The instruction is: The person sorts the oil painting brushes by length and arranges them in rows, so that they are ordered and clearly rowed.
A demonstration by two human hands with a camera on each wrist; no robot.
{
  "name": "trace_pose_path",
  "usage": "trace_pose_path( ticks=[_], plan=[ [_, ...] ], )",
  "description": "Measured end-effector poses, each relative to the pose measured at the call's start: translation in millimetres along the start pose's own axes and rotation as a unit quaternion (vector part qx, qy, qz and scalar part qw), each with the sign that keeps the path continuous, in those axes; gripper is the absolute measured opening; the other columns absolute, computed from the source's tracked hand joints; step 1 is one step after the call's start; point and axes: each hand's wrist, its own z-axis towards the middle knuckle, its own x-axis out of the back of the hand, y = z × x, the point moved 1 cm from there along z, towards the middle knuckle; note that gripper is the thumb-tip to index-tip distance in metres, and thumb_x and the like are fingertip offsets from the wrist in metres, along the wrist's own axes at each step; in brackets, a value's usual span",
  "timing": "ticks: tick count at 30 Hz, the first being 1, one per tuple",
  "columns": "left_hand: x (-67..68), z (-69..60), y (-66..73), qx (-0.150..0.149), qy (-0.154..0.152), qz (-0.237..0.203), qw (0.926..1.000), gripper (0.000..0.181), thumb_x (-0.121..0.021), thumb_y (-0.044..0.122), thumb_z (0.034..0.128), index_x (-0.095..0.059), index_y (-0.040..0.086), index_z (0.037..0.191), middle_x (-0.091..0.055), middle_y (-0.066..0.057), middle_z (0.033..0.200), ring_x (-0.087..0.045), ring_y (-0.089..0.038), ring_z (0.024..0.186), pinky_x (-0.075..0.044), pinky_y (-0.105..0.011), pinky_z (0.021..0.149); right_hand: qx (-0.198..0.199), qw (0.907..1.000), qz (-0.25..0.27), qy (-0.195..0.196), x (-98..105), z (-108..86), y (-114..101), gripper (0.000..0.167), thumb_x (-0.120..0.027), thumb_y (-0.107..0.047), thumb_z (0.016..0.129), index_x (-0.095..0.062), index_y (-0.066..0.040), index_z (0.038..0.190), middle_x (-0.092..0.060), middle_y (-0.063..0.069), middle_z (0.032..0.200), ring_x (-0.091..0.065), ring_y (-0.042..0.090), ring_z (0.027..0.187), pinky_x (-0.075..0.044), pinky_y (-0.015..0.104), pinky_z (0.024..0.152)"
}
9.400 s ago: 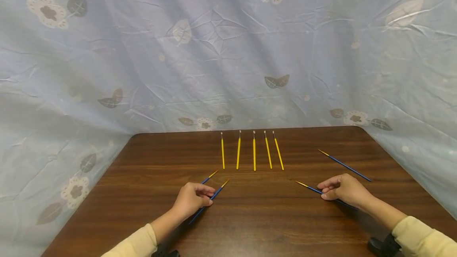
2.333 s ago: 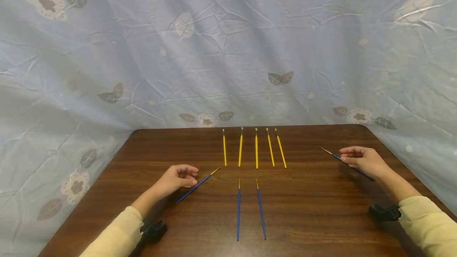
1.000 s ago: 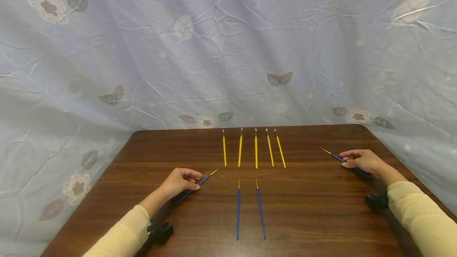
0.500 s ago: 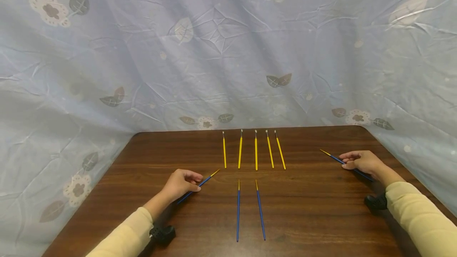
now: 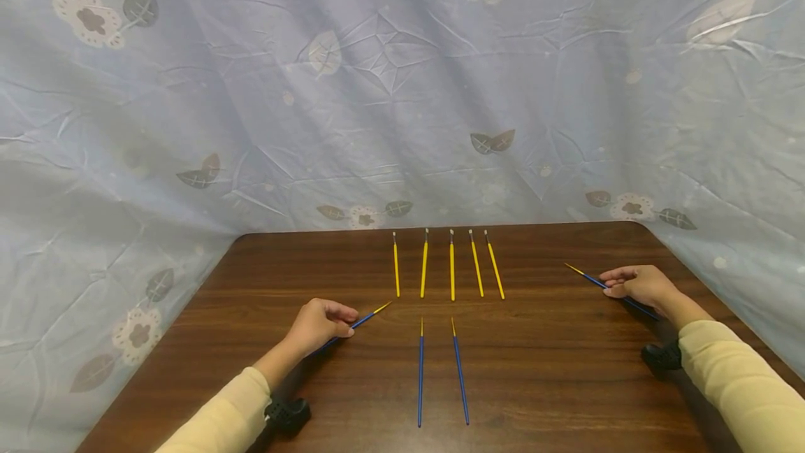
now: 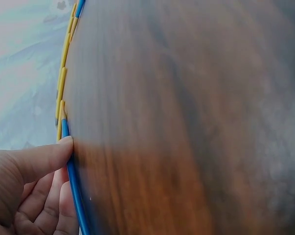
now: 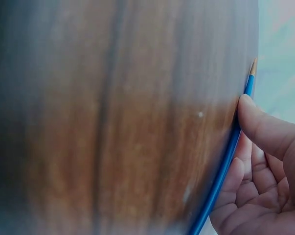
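Observation:
Thumb and fingers of my left hand (image 5: 318, 326) pinch a thin blue paintbrush (image 5: 367, 317) by its handle, left of centre. Its yellow tip points right and away from me; the hand hides part of the handle. In the left wrist view the thumb presses on this blue handle (image 6: 75, 186). At the right side of the table, my right hand (image 5: 641, 286) pinches another blue paintbrush (image 5: 588, 277), tip pointing left and away. The right wrist view shows its handle (image 7: 224, 169) under the thumb. Two more blue paintbrushes (image 5: 421, 376) (image 5: 460, 376) lie side by side between the hands.
Several yellow paintbrushes (image 5: 452, 271) lie in a row near the back of the brown wooden table (image 5: 534, 369), white tips away from me. A flowered cloth (image 5: 402, 110) hangs behind the table and at both sides. Black devices (image 5: 288, 414) sit at both wrists.
The brushes earlier held in both hands now lie in the middle. Each hand has since reached another blue brush and pinched it. Lately the left brush's tip has shifted slightly right.

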Motion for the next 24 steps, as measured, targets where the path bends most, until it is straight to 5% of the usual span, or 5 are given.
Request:
trace_pose_path(
  ticks=[10,18,24],
  plan=[
    [0.8,-1.7,-2.6,0.004,0.005,0.009,0.9999,0.025,-0.081,-0.003,0.0721,-0.076,0.003,0.095,-0.073,-0.003,0.089,-0.066,-0.018,0.083,-0.055,-0.035,0.078,-0.01,0.9999,0.002,0.009,-3.4,1.4,-0.8,0.046,-0.073,-0.012,0.088,-0.057,0.015,0.122,-0.07,0.004,0.094,-0.062,0.01,0.081,-0.05,0.023,0.072],
    [1.6,-1.9,-4.5,0.002,-0.003,-0.005,1.0,0.026,-0.08,-0.003,0.0732,-0.075,0.001,0.098,-0.073,-0.005,0.092,-0.068,-0.022,0.088,-0.055,-0.039,0.083,-0.012,0.9999,-0.008,0.009,-1.1,0.4,-4.1,0.047,-0.071,-0.015,0.09,-0.057,0.013,0.124,-0.071,0.008,0.099,-0.062,0.016,0.09,-0.045,0.056,0.092],
    [3.5,-1.0,-0.3,-0.021,-0.026,-0.031,0.999,0.026,-0.077,-0.005,0.076,-0.073,-0.004,0.101,-0.073,-0.011,0.092,-0.069,-0.024,0.088,-0.056,-0.034,0.08,-0.015,0.9998,0.014,0.004,3.3,-4.4,-1.8,0.048,-0.069,-0.015,0.091,-0.055,0.013,0.126,-0.071,0.007,0.101,-0.063,0.012,0.089,-0.048,0.052,0.092]
  ],
)
